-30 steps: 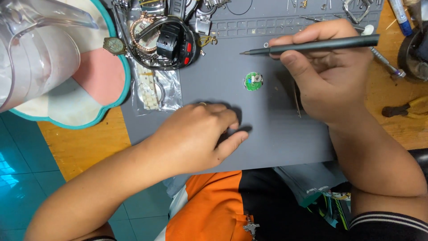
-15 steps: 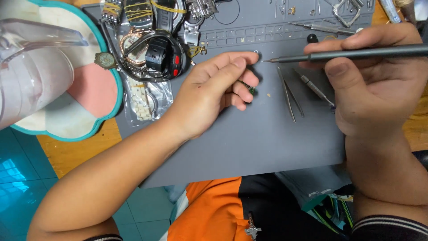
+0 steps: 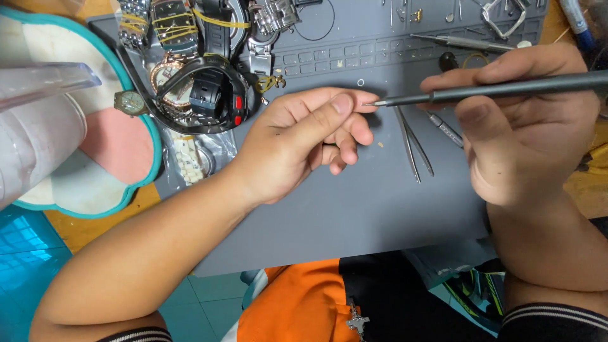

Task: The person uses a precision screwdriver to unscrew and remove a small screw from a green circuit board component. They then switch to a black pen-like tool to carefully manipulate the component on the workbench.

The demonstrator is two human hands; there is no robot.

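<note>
Right now right-hand fingers [image 3: 472, 117] pinch a slim matte-grey screwdriver [image 3: 506, 90]; left fingers [image 3: 345, 104] curl together.

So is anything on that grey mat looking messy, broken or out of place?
Nothing looks broken or spilled. The watches are heaped in a tangle at the top left corner of the grey mat, one strap bound with yellow bands. The tweezers lie loose. The right hand points a thin screwdriver at the left hand fingertips.
</note>
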